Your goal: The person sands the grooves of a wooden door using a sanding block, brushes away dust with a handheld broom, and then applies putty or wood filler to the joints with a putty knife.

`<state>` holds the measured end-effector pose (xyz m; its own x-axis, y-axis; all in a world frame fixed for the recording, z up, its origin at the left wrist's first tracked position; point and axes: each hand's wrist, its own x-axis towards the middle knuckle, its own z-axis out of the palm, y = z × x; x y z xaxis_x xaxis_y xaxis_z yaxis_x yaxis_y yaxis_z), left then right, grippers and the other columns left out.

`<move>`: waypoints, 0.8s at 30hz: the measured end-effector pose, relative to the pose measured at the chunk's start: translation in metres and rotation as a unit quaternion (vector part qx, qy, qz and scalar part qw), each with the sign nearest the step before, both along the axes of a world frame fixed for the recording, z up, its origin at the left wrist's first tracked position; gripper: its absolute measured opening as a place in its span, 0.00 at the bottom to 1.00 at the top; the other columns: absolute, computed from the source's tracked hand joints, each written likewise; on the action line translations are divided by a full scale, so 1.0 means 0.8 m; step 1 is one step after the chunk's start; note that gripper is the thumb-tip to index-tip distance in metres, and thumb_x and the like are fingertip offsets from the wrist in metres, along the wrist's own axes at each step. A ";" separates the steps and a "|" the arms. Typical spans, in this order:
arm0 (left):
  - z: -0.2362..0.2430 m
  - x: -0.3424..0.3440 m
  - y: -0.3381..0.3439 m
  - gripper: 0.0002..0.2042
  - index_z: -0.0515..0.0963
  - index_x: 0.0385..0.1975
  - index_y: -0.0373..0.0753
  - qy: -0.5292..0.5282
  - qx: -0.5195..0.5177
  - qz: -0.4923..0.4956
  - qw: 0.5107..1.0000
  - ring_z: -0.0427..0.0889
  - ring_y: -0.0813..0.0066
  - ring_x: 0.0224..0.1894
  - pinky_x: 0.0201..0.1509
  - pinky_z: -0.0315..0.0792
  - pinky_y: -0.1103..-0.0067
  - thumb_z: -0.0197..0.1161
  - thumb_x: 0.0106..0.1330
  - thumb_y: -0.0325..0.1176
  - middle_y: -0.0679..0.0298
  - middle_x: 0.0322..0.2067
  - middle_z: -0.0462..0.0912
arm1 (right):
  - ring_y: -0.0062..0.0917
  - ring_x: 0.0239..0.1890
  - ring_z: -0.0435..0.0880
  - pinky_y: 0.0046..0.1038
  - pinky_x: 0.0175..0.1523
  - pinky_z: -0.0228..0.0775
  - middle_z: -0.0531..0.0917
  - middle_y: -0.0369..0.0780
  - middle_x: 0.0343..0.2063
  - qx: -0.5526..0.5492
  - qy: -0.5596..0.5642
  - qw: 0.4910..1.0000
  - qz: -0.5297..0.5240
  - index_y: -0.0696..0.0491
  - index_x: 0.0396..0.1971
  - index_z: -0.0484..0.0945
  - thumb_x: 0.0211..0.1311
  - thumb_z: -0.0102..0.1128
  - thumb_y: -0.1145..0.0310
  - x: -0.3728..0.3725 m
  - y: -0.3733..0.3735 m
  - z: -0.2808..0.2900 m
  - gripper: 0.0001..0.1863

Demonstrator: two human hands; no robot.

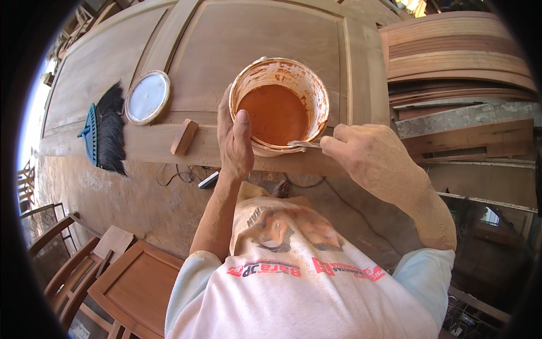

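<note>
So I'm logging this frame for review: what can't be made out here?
Head view only:
- Thin metal blade: its handle is hidden inside the right hand.
- Round can of orange-brown paste: near wall covered by the left hand.
- Stacked curved wooden boards: cut off by the fisheye rim.

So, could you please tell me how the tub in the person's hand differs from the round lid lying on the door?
The tub is held by the left hand and smeared orange, with orange-brown paste inside; the lid lies flat, untouched, on the wooden door and looks clean and pale. The tub is deep and looks wider; the lid is shallow. The right hand holds a thin blade at the tub's rim, nowhere near the lid. Both are round.
</note>
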<state>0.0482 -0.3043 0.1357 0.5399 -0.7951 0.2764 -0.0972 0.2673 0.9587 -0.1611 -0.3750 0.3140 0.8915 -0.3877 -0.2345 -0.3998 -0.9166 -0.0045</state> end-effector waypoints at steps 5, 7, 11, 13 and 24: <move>0.003 -0.002 0.003 0.32 0.59 0.73 0.29 0.001 -0.010 -0.011 1.000 0.65 0.58 0.72 0.75 0.59 0.64 0.47 0.80 0.50 0.46 0.67 0.68 | 0.42 0.37 0.86 0.38 0.40 0.79 0.81 0.45 0.32 -0.089 0.069 0.992 -0.049 0.56 0.40 0.76 0.67 0.61 0.70 0.027 -0.067 -0.019 0.07; 0.003 -0.002 0.006 0.32 0.59 0.73 0.30 -0.003 -0.017 -0.012 1.000 0.65 0.59 0.72 0.75 0.59 0.64 0.47 0.80 0.50 0.46 0.67 0.68 | 0.44 0.36 0.86 0.43 0.40 0.78 0.82 0.48 0.30 -0.021 -0.063 0.990 -0.121 0.58 0.37 0.73 0.72 0.59 0.65 0.030 -0.073 -0.031 0.11; 0.002 -0.007 0.007 0.32 0.58 0.73 0.29 -0.009 -0.019 -0.014 1.000 0.66 0.59 0.72 0.75 0.59 0.65 0.45 0.80 0.49 0.46 0.67 0.68 | 0.47 0.30 0.83 0.45 0.36 0.72 0.81 0.51 0.25 0.061 -0.142 0.964 -0.217 0.57 0.35 0.71 0.75 0.58 0.61 0.007 -0.044 -0.061 0.14; 0.004 -0.007 0.005 0.32 0.58 0.73 0.29 -0.003 -0.011 -0.011 1.000 0.66 0.59 0.72 0.75 0.60 0.65 0.45 0.80 0.49 0.46 0.67 0.68 | 0.47 0.27 0.81 0.43 0.34 0.70 0.81 0.50 0.23 0.126 -0.239 0.934 -0.236 0.57 0.35 0.71 0.76 0.57 0.62 -0.004 -0.048 -0.060 0.14; 0.003 -0.009 0.005 0.29 0.54 0.75 0.29 0.000 0.028 0.050 0.998 0.69 0.62 0.71 0.74 0.63 0.70 0.46 0.81 0.42 0.46 0.68 0.68 | 0.16 0.22 0.76 0.21 0.28 0.68 0.76 0.36 0.25 0.324 -0.521 0.727 -0.308 0.59 0.43 0.73 0.76 0.50 0.71 -0.061 -0.009 -0.045 0.07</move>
